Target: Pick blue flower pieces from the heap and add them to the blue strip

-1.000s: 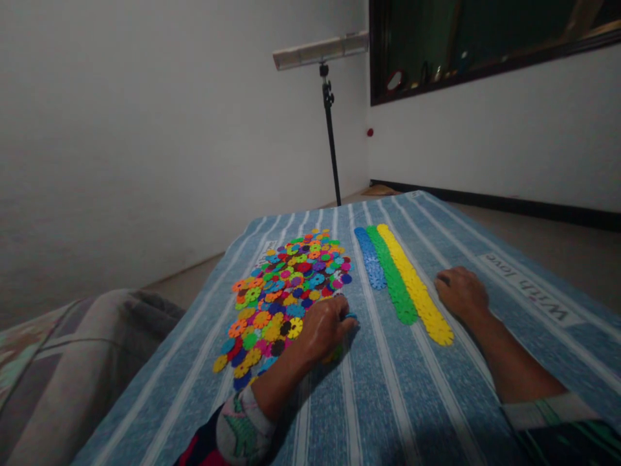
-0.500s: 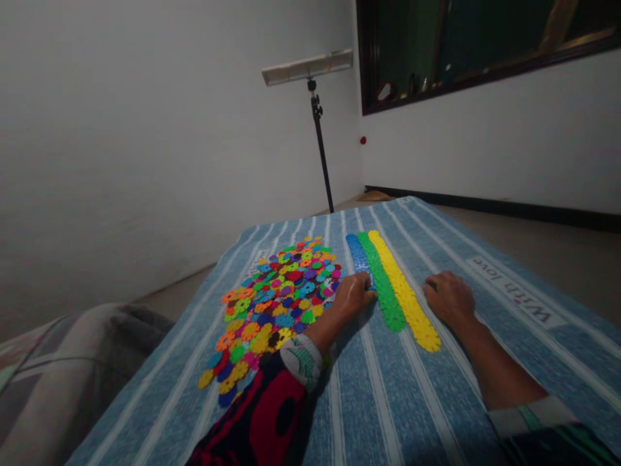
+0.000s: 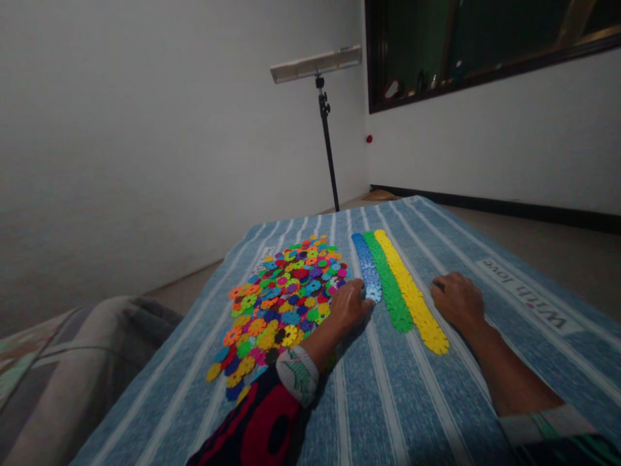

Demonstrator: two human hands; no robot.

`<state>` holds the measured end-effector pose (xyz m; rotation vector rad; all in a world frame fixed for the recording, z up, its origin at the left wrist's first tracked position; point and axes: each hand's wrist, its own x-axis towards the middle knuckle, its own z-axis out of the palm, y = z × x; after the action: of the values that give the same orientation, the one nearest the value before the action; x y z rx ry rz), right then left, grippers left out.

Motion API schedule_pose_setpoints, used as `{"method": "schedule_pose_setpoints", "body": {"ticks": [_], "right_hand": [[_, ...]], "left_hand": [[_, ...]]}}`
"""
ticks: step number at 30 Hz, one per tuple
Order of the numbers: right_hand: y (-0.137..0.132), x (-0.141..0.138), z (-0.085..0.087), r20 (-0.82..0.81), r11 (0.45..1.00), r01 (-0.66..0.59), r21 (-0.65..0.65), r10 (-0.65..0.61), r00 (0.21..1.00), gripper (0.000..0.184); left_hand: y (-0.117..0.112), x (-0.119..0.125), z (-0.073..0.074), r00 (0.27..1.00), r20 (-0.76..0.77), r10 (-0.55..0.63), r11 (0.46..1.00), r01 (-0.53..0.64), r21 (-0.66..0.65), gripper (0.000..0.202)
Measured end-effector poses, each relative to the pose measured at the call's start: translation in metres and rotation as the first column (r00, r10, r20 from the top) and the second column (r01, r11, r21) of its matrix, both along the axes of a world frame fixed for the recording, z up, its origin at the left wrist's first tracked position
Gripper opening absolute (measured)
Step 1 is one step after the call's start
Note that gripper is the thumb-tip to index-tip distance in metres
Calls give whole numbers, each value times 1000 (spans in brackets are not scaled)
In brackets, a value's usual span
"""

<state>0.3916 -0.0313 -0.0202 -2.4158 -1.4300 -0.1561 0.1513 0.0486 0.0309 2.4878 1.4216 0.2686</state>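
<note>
My left hand point(image 3: 350, 304) is at the near end of a blue row of overlapping flower-shaped discs point(image 3: 367, 265). Its thumb and forefinger are apart beside the last blue disc, and the other fingers are curled. Directly right of the blue row lies a green row point(image 3: 391, 285), then a longer yellow row point(image 3: 412, 294). My right hand point(image 3: 457, 301) rests on the cloth to the right of the yellow row, fingers curled into a loose fist. No object shows in it, though its palm is hidden. Left of the rows spreads a heap of mixed-colour flower discs point(image 3: 286, 291), partly behind my left forearm.
A blue striped cloth point(image 3: 359, 401) covers the table. Behind it stands a black stand point(image 3: 328, 149) with a flat light panel point(image 3: 317, 65). Grey fabric point(image 3: 101, 362) bulges at the lower left. White walls and a dark-framed window point(image 3: 485, 45) close the far side.
My left hand has drawn back slightly toward me and left, uncovering more of the blue row's near end. Its thumb and finger have parted. The right hand stays on the cloth; the view has shifted slightly.
</note>
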Motion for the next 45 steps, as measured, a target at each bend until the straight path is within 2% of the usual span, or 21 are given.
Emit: {"method": "schedule_pose_setpoints", "body": {"ticks": [6,13,16,20,25,28,32,45], "right_hand": [[-1,-1,1,23,1000,7,-13,-7,1000,35],[-3,3,-3,32,998,-3,-61,5,999,38],[-3,6,-8,40,999,-11,-53,13,999,39],[-3,6,-11,33,999,-16,-33,18,999,39],[-4,2,-8,23,1000,-9,-6,9,1000,41],[-3,2,-8,35,1000,-7,-28,8,999,40],[-2,6,-10,52,998,-18,-56,21,998,40],[-3,4,-10,19,999,-21,-42,22,1000,42]], "left_hand": [[-2,10,-7,1000,-15,-18,999,18,29,20],[-7,12,-14,1000,-29,-11,999,12,31,27],[-10,8,-12,1000,-21,-12,999,12,32,30],[1,-10,1,998,-63,19,997,-15,70,25],[30,-57,23,965,-178,193,976,-171,131,26],[40,-78,30,945,-252,210,972,-173,161,27],[43,-86,28,941,-293,168,978,-122,167,28],[44,-87,18,925,-332,186,976,-136,169,37]]}}
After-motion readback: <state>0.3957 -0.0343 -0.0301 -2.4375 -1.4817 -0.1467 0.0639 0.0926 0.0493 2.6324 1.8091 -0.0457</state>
